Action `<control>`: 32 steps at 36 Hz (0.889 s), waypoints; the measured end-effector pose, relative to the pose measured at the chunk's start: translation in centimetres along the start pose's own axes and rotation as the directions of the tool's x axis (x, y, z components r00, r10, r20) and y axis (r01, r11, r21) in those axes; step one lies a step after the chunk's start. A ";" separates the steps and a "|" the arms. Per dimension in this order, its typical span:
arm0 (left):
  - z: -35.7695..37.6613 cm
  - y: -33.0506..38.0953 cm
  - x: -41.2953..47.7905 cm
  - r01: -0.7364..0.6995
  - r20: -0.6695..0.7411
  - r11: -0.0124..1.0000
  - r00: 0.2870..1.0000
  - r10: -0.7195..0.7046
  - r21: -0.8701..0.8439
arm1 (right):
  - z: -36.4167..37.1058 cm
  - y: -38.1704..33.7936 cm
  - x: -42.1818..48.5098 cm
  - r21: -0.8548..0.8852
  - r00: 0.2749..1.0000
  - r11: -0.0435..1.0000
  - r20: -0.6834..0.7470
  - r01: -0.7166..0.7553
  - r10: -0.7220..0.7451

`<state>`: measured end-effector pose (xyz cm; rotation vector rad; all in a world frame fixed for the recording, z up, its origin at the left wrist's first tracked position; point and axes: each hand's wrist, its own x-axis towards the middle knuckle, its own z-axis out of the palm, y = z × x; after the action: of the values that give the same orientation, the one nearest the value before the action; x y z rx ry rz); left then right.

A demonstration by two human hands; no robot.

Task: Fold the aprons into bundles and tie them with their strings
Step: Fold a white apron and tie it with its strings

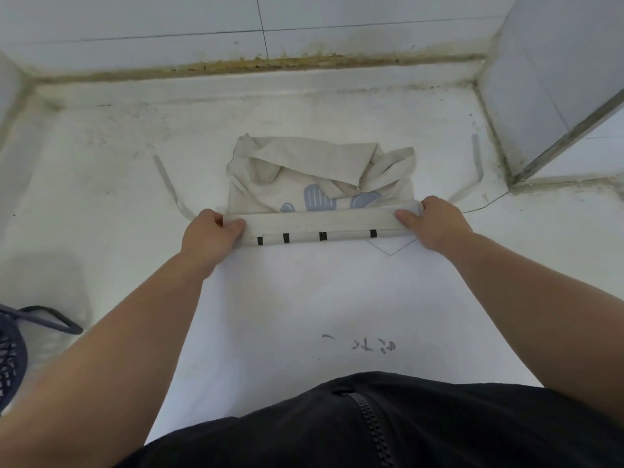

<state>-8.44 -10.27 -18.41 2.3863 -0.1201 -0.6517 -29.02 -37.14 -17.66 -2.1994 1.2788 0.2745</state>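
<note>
At the far left edge of the frame, low down, I see a dark basket [10, 352]. It is well apart from the work. Left of the middle, the left string [167, 182] lies on the white counter [304, 298] and runs down toward my left hand [211, 233]. That hand grips the left end of the roll [320, 228], with the fingers curled round it and the thumb on top.

The roll sits in the middle of the frame. Its long way goes left to right, straight across between my two hands, and small black marks line its near side. The rest of the apron [304, 167] is not rolled yet. It lies rumpled just above the roll in the frame, joined to it, on the side away from my body.

My right hand [435, 221] grips the right end of the roll the same way, fingers curled and thumb on top. Further right, near the wall corner, the right string [476, 160] bends down toward that hand.

Each hand is at its own end, so neither is nearer. The loose cloth lies past my fingers, up the frame. I think the next move is to roll that way, away from me. I would push both ends together, or the roll could go crooked. The strings point out to the sides, so I think they will be free for tying.
</note>
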 end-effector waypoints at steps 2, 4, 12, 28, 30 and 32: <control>0.3 0.0 -0.1 0.015 -0.058 1.000 0.998 -0.014 0.008 | 0.3 -0.1 -0.1 0.012 1.000 1.000 -0.019 -0.013 0.014; 0.6 -0.1 -0.5 0.000 -0.096 1.000 0.995 0.002 0.023 | 0.6 0.0 -0.4 0.029 0.999 1.000 -0.042 -0.004 0.006; 1.6 -0.1 -2.0 -0.101 -0.212 0.939 0.961 0.178 0.330 | 1.5 -0.4 -2.4 -0.312 0.965 0.950 -0.239 0.031 -0.110; 3.0 -1.8 -6.0 -0.617 0.208 0.755 0.786 0.582 0.221 | 2.4 1.4 -6.5 -0.423 0.898 0.809 0.028 0.409 -0.439; 3.1 -2.4 -7.2 -0.631 0.229 0.756 0.772 0.593 0.171 | 2.6 2.1 -7.2 -0.373 0.921 0.849 0.041 0.374 -0.387; 3.0 -2.9 -8.2 -0.621 0.274 0.767 0.775 0.570 0.161 | 2.9 2.9 -7.7 -0.337 0.928 0.870 0.034 0.359 -0.370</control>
<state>-17.31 -7.69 -18.76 2.2924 -1.0733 -0.5884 -35.18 -30.95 -17.63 -2.6939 0.8470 0.3287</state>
